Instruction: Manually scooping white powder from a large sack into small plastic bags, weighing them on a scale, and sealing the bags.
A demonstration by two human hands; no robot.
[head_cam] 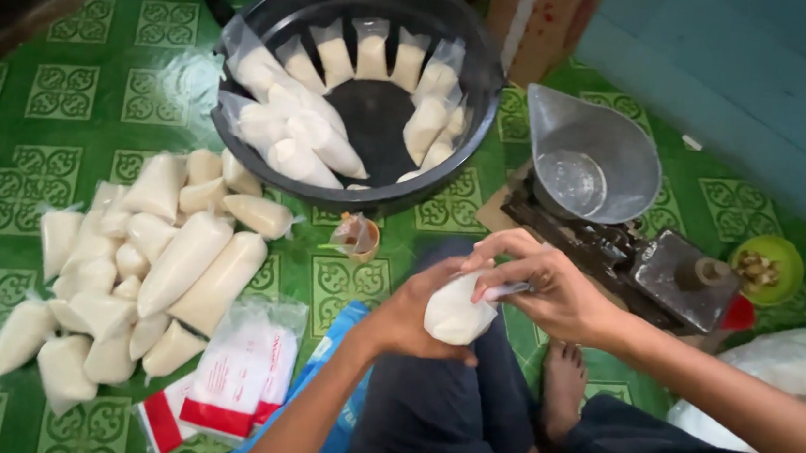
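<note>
White filled bag (455, 314) sits centre frame, cupped in our left hand (407, 316); its neck points right, pinched shut in our right hand (553, 290) grip.

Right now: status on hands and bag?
Left hand cups small white filled bag from below. Right hand pinches its top. Nothing between hands; black basin and scale beyond.

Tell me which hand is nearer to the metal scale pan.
Right. The right hand pinches the bag just below the scale pan; the left hand cups the bag farther left of the pan.
</note>
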